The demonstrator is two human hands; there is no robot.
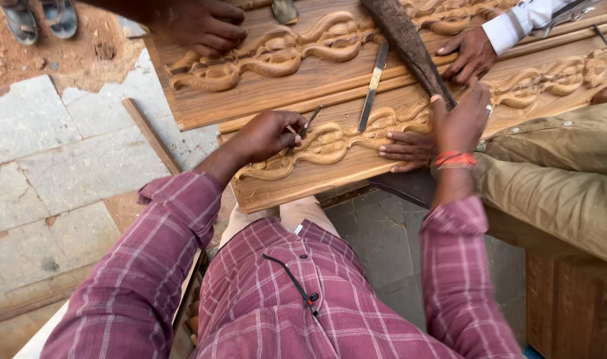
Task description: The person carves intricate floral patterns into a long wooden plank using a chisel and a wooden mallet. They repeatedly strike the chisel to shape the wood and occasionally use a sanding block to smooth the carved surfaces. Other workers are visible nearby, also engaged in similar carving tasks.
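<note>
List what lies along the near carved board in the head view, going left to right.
Left hand gripping a thin chisel → loose flat chisel lying on the wood → another person's hand pressed flat on the carved board → right hand raising a wooden mallet.

Carved wooden panels (330, 100) carry loose chisel (372, 86).

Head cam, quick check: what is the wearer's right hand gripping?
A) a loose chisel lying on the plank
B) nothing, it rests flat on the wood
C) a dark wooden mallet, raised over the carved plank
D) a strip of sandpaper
C: the right hand is closed round the handle of a dark wooden mallet held above the carved plank, while the left hand holds a thin chisel against the carving.
</note>
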